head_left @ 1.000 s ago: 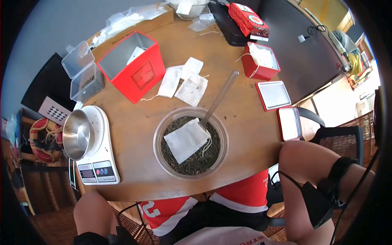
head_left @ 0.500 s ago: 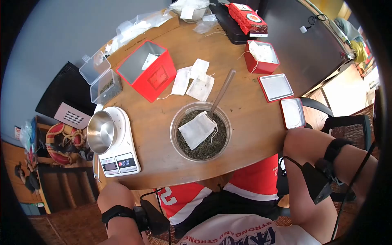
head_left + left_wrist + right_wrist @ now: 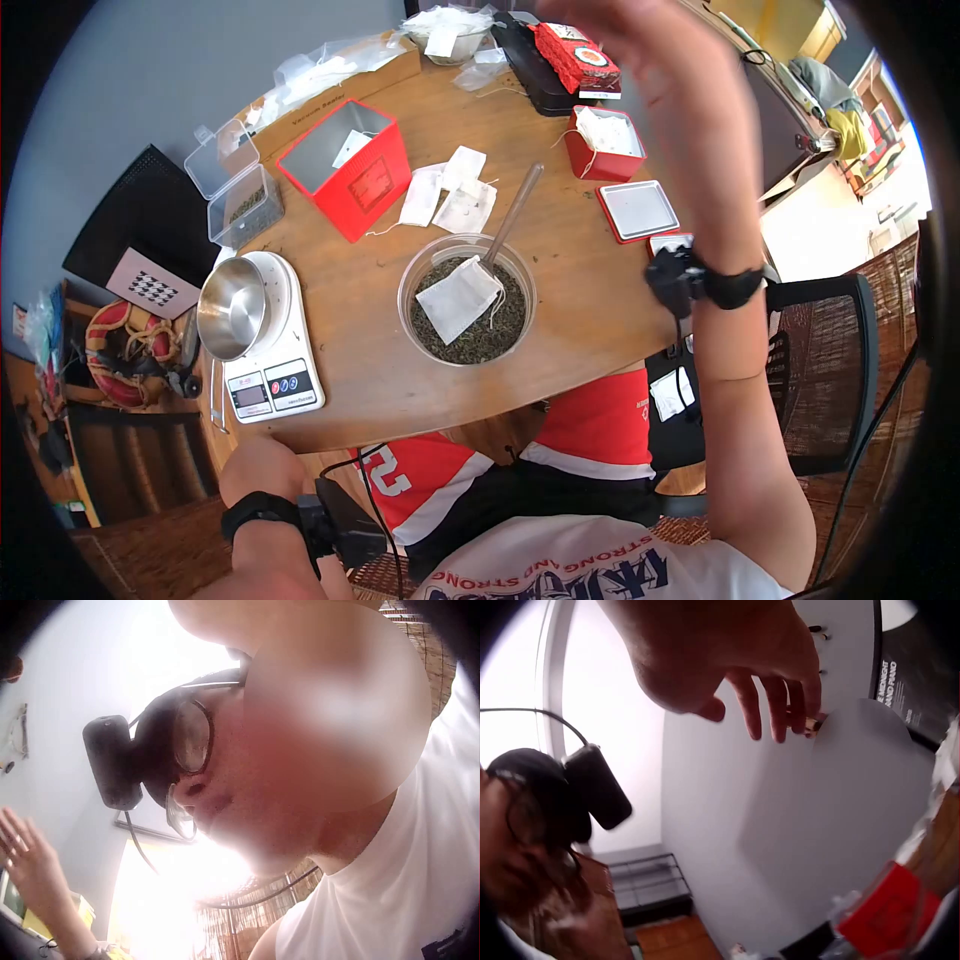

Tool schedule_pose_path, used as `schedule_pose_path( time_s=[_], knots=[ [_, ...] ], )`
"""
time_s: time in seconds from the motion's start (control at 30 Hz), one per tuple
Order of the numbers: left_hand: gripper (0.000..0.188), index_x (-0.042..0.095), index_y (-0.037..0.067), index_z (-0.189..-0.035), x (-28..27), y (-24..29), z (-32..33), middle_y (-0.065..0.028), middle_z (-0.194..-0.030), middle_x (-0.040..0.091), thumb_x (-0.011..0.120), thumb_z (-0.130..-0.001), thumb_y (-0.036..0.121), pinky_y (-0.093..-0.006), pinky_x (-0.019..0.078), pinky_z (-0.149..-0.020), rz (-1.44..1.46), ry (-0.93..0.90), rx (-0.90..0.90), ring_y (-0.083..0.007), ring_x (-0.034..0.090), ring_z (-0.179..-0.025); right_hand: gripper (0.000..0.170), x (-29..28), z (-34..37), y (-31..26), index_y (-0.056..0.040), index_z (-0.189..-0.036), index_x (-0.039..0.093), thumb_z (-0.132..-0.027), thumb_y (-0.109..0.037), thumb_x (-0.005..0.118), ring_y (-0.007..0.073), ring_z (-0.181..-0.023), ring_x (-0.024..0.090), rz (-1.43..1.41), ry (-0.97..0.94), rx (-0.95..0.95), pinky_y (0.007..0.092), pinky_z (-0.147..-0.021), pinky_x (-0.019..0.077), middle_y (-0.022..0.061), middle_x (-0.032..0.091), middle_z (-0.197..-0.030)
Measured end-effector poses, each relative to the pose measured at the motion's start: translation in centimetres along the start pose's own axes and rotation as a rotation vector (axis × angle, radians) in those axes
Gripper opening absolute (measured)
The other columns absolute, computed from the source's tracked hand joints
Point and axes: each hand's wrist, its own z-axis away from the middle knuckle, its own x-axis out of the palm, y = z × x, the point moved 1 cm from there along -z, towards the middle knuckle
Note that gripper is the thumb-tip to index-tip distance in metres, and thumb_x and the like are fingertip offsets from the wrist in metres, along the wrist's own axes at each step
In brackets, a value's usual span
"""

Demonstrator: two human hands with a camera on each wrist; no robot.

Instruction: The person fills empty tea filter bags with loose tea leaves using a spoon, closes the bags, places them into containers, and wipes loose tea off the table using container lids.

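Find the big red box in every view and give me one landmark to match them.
Head: the big red box, upper half, left of centre.
Left wrist: not in the picture.
Right wrist: low, toward the right edge.
Landmark: the right hand, top in head and right wrist, left edge in left wrist.

Clock from the clear tub, mid-frame: dried leaves inside, white drawstring pouch lying on them, long handle leaning out toward 1 o'clock. More flat pouches at 12. Open red tin at 11. Scale with steel bowl on it at 9. Red-rimmed lid at 2. Right hand up at 1, blurred. Left forearm, strapped, at 7.
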Motion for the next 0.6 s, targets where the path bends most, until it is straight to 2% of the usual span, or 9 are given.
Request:
schedule_pose_path(
  time_s=[0.03, 0.07, 0.13, 0.17, 0.27, 0.3, 0.47, 0.53, 0.6],
  knots=[
    [0.033, 0.065, -0.002, -0.114, -0.3, 0.2, 0.5, -0.0123, -0.122, 0.065, 0.071, -0.089, 0.018, -0.0431, 0.046, -0.104, -0.002, -0.004, -0.012, -0.0249, 0.06, -0.117, 0.028, -0.4, 4.3, 4.3, 0.0002, -0.111, 0.072, -0.097, -0.024, 0.071, 0.0236, -0.101, 0.071, -0.169, -0.066, 0.236, 0.032, -0.094, 0.0533, 0.0112, 0.074, -0.106],
    [0.033, 0.065, -0.002, -0.114, -0.7, 0.5, 1.2, -0.0122, -0.122, 0.065, 0.071, -0.089, 0.019, -0.0431, 0.0459, -0.104, -0.006, -0.009, -0.028, -0.0248, 0.06, -0.117, 0.028, 1.2, 5.2, 3.6, -0.0013, -0.111, 0.072, -0.094, -0.024, 0.074, 0.0239, -0.102, 0.071, -0.34, -0.132, 0.474, 0.0315, -0.094, 0.0529, 0.0114, 0.074, -0.106],
    [0.033, 0.065, -0.001, -0.114, -0.1, 0.5, 1.2, -0.0119, -0.122, 0.065, 0.072, -0.089, 0.019, -0.043, 0.0458, -0.104, -0.019, -0.02, -0.064, -0.0247, 0.061, -0.117, 0.029, 3.2, 6.9, 5.1, -0.0013, -0.111, 0.072, -0.095, -0.026, 0.073, 0.0207, -0.103, 0.069, -0.197, -0.17, 0.298, 0.0303, -0.094, 0.052, 0.0115, 0.074, -0.109],
    [0.033, 0.066, -0.001, -0.114, -0.1, 0.3, 1.0, -0.0118, -0.122, 0.065, 0.072, -0.089, 0.019, -0.0429, 0.0457, -0.105, -0.025, -0.027, -0.08, -0.0246, 0.061, -0.117, 0.032, 3.2, 7.5, 4.8, 0.0007, -0.107, 0.073, -0.095, -0.029, 0.074, 0.0184, -0.093, 0.07, -0.061, -0.196, 0.29, 0.0301, -0.087, 0.054, 0.0132, 0.075, -0.101],
    [0.034, 0.066, -0.001, -0.114, 0.1, -0.9, -0.4, -0.0114, -0.123, 0.065, 0.073, -0.088, 0.019, -0.0428, 0.0455, -0.105, -0.041, -0.05, -0.139, -0.0244, 0.061, -0.117, 0.033, 3.9, 8.7, 6.6, 0.0019, -0.101, 0.074, -0.096, -0.03, 0.074, 0.0162, -0.08, 0.07, -0.171, -0.358, 0.398, 0.0296, -0.076, 0.0554, 0.0119, 0.074, -0.086],
    [0.034, 0.066, -0.001, -0.114, 0.7, -1.5, -1.3, -0.0113, -0.123, 0.065, 0.073, -0.088, 0.019, -0.0428, 0.0455, -0.105, -0.045, -0.056, -0.158, -0.0243, 0.061, -0.117, 0.03, 4.1, 9.1, 7.2, 0.0001, -0.102, 0.074, -0.099, -0.029, 0.07, 0.0077, -0.074, 0.06, -0.175, -0.42, 0.43, 0.0245, -0.062, 0.0431, 0.0042, 0.07, -0.079],
    [0.035, 0.067, -0.001, -0.114, 0.2, -3.8, -3.5, -0.0107, -0.123, 0.065, 0.075, -0.087, 0.02, -0.0426, 0.0451, -0.105, -0.085, -0.06, -0.216, -0.0239, 0.061, -0.117, 0.031, 4.8, 9.8, 7.0, -0.0005, -0.09, 0.072, -0.1, -0.03, 0.069, 0.002, -0.057, 0.04, -0.207, -0.458, 0.555, 0.0255, -0.051, 0.0307, -0.0058, 0.05, -0.062],
    [0.036, 0.071, -0.001, -0.106, 1.5, -5.5, -3.7, -0.0154, -0.136, 0.06, 0.081, -0.083, 0.023, -0.0454, 0.0401, -0.112, -0.322, -0.445, -0.313, -0.0308, 0.056, -0.128, 0.036, 5.2, 9.9, 6.6, 0.0007, -0.082, 0.073, -0.097, -0.032, 0.073, 0.0029, -0.056, 0.045, -0.402, -0.424, 0.639, 0.0261, -0.052, 0.0345, -0.0027, 0.056, -0.059],
    [0.04, 0.072, -0.002, -0.105, 2.9, -7.1, -2.5, -0.0189, -0.143, 0.055, 0.084, -0.08, 0.028, -0.0469, 0.0373, -0.115, -0.444, -0.487, -0.308, -0.0351, 0.05, -0.136, 0.033, 5.6, 10.2, 6.4, -0.0015, -0.083, 0.073, -0.099, -0.031, 0.072, 0.0014, -0.058, 0.047, -0.525, -0.434, 0.676, 0.0238, -0.052, 0.0347, -0.0051, 0.058, -0.062]
  ],
)
